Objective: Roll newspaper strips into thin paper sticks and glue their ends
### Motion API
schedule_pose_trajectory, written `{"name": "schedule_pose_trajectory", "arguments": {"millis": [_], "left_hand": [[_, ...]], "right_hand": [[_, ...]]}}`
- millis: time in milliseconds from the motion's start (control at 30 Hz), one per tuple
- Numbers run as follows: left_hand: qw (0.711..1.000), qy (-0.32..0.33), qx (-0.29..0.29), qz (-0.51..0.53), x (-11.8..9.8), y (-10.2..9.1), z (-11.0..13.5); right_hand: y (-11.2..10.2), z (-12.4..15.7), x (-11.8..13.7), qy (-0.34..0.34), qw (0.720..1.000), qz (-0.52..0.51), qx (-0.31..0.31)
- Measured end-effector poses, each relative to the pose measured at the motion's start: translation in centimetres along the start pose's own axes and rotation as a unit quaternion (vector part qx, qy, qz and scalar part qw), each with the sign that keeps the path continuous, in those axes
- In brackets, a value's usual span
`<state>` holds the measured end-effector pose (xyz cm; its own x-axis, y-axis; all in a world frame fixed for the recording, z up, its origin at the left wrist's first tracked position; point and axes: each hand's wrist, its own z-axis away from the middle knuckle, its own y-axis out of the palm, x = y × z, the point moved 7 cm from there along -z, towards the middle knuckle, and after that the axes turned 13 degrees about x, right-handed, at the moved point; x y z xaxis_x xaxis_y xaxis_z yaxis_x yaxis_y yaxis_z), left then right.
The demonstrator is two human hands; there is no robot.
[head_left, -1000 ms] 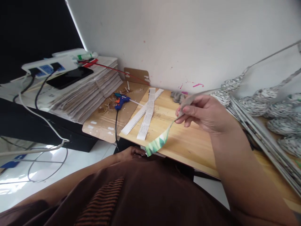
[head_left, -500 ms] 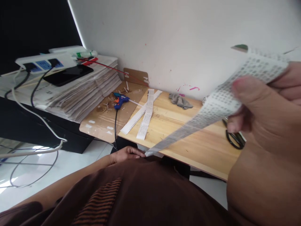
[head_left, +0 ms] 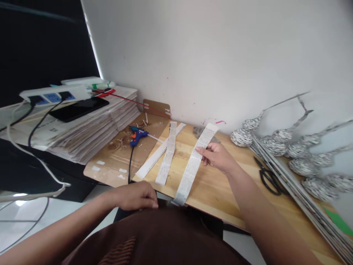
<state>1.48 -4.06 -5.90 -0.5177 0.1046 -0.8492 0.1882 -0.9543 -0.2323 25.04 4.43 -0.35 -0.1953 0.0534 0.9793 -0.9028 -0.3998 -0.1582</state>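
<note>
My right hand [head_left: 216, 156] pinches a long newspaper strip [head_left: 190, 171] between thumb and fingers, near its upper part. The strip slants over the wooden table, its lower end hanging past the front edge. At that edge, my left hand [head_left: 138, 195] is curled closed in front of my body, apart from the strip; nothing shows in it. Two more paper strips lie crossed on the wood: a printed strip [head_left: 167, 162] on top of a whiter strip [head_left: 147, 166]. Behind the held strip is a grey cloth [head_left: 198, 131], partly hidden.
A blue glue gun [head_left: 138, 137] lies on cardboard [head_left: 106, 170] at left, beside a newspaper stack [head_left: 110, 129] bearing a phone [head_left: 79, 109] and power strip [head_left: 52, 96]. To the right are black scissors [head_left: 268, 176], long paper rods [head_left: 298, 198] and several woven paper pieces [head_left: 306, 166].
My right hand has gone from close to the camera down over the table, still holding the strip. My left hand has let go of the strip's lower end. The view has shifted right.
</note>
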Motion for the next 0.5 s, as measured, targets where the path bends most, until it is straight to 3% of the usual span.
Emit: {"name": "schedule_pose_trajectory", "arguments": {"millis": [33,100,133,200,267,300,400,433,500], "left_hand": [[0.999,-0.008,-0.021,0.038,-0.7,-1.1,0.2],[0.991,-0.004,-0.118,0.065,-2.4,-4.0,0.3],[0.982,0.017,-0.174,0.066,-3.4,-5.6,0.2],[0.973,0.069,-0.215,0.047,-5.3,-8.0,-1.1],[0.971,0.089,-0.220,-0.030,-6.7,-10.1,-3.3],[0.961,0.085,-0.250,-0.084,-7.1,-11.4,-4.4],[0.899,0.042,-0.335,-0.277,-8.3,-15.0,-8.5],[0.890,0.041,-0.339,-0.301,-8.6,-15.9,-10.2],[0.883,0.058,-0.333,-0.325,-9.6,-17.2,-13.6]], "right_hand": [[0.1,-0.4,-0.7,0.013,1.000,-0.020,0.008],[0.4,-1.2,-1.7,0.031,0.999,-0.037,0.016],[0.5,-1.7,-2.1,0.037,0.998,-0.038,0.015],[0.5,-2.4,-2.9,0.042,0.999,-0.034,0.001],[0.3,-3.0,-3.5,0.030,0.999,-0.029,-0.019],[0.1,-3.2,-3.6,0.012,0.999,-0.026,-0.036],[-1.1,-2.9,-3.8,-0.086,0.985,-0.017,-0.150],[-1.5,-2.5,-3.9,-0.114,0.974,-0.011,-0.194],[-1.6,-2.3,-4.3,-0.135,0.965,0.019,-0.223]]}}
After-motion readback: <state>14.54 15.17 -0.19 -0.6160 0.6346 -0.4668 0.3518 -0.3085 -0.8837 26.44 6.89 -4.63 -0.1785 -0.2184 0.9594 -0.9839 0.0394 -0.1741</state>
